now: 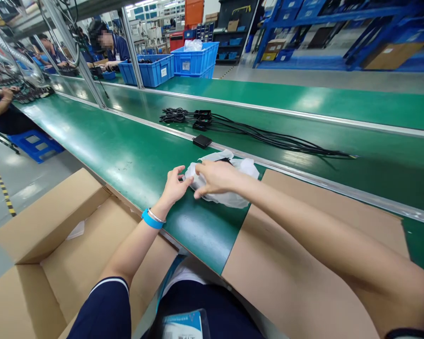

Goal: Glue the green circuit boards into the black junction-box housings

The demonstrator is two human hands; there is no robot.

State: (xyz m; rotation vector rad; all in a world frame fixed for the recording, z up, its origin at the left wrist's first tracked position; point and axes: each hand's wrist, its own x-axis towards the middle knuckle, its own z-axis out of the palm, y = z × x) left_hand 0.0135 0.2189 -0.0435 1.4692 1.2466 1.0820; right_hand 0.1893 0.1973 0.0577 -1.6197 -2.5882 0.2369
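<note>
A white, crumpled plastic bag (pixel 238 190) lies on the green bench, with a bit of something black showing at its top. My right hand (pixel 214 176) reaches across the bag, thumb and fingers apart and curved over its left part. At the bag's left edge is my left hand (pixel 175 185), its thumb and fingers apart; the thumb tip meets the edge in this view. Whether either hand pinches the film is unclear. Just behind the bag, a small black box (pixel 202 141) rests against the metal rail.
Black cables with small boxes (pixel 202 120) lie beyond the metal rail (pixel 304 172). A cardboard sheet (pixel 286 249) covers the bench at right. An open carton (pixel 81 249) stands at lower left. Blue crates (pixel 194 59) and co-workers (pixel 118 49) are farther back.
</note>
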